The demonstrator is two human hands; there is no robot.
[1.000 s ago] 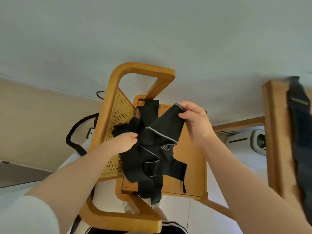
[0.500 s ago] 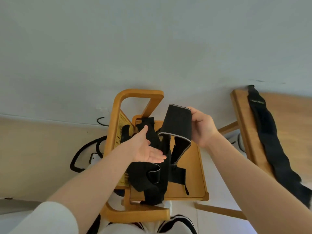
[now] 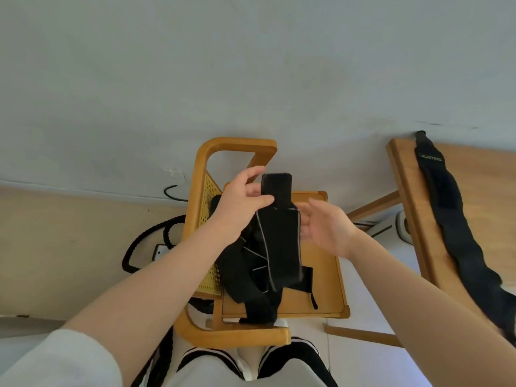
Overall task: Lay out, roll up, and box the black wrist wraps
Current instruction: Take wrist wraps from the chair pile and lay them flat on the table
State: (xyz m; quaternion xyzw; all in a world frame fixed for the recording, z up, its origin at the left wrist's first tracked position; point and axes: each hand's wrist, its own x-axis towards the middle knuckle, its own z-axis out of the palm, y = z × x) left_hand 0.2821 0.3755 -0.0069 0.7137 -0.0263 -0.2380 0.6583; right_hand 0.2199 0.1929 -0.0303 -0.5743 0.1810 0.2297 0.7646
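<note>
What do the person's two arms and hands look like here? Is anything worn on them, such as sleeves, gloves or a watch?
Both hands are bare: the left hand and the right hand show no gloves and no rings that I can see. The forearms are bare too, with no watch or band visible at the wrists. Only the left arm shows clothing: a white sleeve covers its upper part, at the lower left corner. No sleeve shows on the right arm.

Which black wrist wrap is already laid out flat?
The wrist wrap on the table at right, stretched straight; the others lie tangled on the chair or hang from the left hand.

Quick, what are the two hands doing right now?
Left hand: pinches the top end of a black wrist wrap.
Right hand: open, beside the wrap.
</note>
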